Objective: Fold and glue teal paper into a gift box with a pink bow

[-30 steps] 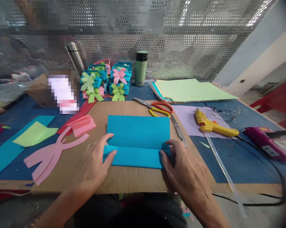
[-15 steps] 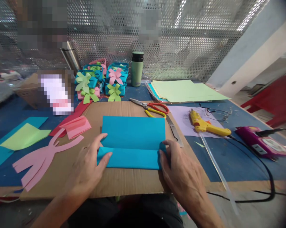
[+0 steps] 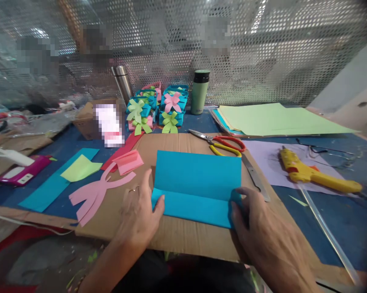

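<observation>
A sheet of blue paper (image 3: 198, 173) lies on brown cardboard, its near part folded up into a flap (image 3: 195, 207) along the front. My left hand (image 3: 139, 207) holds the left edge, thumb on the flap and index finger reaching up beside the paper. At the right edge my right hand (image 3: 258, 219) pinches the flap between thumb and curled fingers. Beyond the paper lie scissors (image 3: 223, 143) with red and yellow handles, and to their right a flat metal blade (image 3: 255, 173). Pink paper strips (image 3: 99, 193) and a folded pink piece (image 3: 128, 162) lie left of my left hand.
A yellow glue gun (image 3: 317, 175) with a clear glue stick rests on the right over lilac paper (image 3: 263, 156). Green sheets (image 3: 281, 118) are stacked behind. Small paper baskets with flowers (image 3: 171, 103), a green tumbler (image 3: 199, 93) and a steel flask (image 3: 122, 83) stand at the back.
My view has turned left, so everything sits further right in the picture. Both hands stay at the blue paper's side edges, and the fold looks the same.
</observation>
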`<act>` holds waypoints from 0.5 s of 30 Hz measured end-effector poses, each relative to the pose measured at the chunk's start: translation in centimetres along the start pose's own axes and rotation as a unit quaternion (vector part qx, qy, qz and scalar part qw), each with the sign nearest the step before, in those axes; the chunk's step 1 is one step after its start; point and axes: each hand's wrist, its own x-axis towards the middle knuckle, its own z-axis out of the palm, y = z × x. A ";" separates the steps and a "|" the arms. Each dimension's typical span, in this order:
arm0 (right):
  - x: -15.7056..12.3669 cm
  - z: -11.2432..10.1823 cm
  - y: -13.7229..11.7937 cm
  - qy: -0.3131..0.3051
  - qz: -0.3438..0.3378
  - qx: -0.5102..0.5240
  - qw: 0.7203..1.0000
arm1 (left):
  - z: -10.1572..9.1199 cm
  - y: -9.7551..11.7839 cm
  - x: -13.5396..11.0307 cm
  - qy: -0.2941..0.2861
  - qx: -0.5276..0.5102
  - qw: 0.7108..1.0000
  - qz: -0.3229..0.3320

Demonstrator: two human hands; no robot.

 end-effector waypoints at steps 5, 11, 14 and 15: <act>0.0 0.0 0.0 0.012 -0.007 -0.014 1.000 | 0.3 0.1 -0.2 0.023 0.020 1.000 0.003; -0.1 0.1 0.2 -0.007 0.002 -0.024 1.000 | 0.6 0.2 -0.4 0.050 0.036 0.998 -0.008; -0.1 0.2 0.2 -0.004 0.005 -0.022 1.000 | 0.5 0.7 -0.5 0.053 0.065 0.995 0.047; -0.2 0.2 0.2 -0.004 0.007 -0.017 1.000 | 0.4 0.9 -0.4 0.053 0.086 0.991 0.082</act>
